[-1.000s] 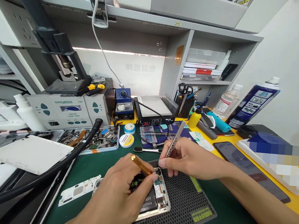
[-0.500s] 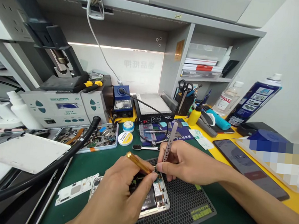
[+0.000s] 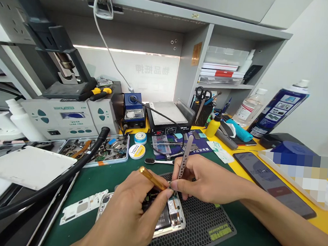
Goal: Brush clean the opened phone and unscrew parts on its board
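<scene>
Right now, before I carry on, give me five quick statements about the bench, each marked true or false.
1. The right hand grips grey metal tweezers. True.
2. The left hand grips scissors. False: that hand grips a gold-coloured tool.
3. The opened phone lies at least partly on the black honeycomb mat. True.
4. The yellow bottle is left of the blue station box in the view. False: it is to its right.
5. The white plate lies on the green mat. True.
</scene>
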The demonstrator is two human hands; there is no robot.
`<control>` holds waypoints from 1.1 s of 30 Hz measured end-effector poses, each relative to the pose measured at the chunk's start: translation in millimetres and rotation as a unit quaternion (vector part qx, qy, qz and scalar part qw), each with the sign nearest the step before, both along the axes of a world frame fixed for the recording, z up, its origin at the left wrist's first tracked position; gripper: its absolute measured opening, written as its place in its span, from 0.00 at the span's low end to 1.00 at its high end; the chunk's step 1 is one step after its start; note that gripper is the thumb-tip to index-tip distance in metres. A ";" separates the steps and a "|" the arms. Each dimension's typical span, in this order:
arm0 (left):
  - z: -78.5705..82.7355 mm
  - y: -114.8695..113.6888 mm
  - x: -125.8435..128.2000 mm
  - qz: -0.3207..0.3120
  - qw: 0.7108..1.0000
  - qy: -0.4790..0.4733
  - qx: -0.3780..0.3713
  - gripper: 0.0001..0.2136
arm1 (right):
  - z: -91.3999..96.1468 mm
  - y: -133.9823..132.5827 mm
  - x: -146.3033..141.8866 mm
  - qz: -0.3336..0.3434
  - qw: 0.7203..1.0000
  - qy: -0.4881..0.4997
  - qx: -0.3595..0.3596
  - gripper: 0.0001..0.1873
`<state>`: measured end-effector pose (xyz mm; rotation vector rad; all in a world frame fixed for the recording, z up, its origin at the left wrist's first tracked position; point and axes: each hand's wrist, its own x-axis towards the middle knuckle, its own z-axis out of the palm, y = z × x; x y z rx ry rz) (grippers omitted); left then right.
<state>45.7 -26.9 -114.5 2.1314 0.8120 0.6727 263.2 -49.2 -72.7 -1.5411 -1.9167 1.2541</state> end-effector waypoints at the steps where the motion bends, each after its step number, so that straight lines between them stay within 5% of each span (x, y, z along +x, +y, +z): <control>1: -0.2 0.1 0.1 0.002 1.000 0.000 0.001 0.07 | 0.0 0.0 -0.2 -0.001 1.000 0.000 0.000 0.06; 33: -1.1 -1.1 1.1 0.001 1.000 -0.004 0.019 0.07 | -1.0 -0.6 -0.9 0.009 1.000 -0.009 0.016 0.08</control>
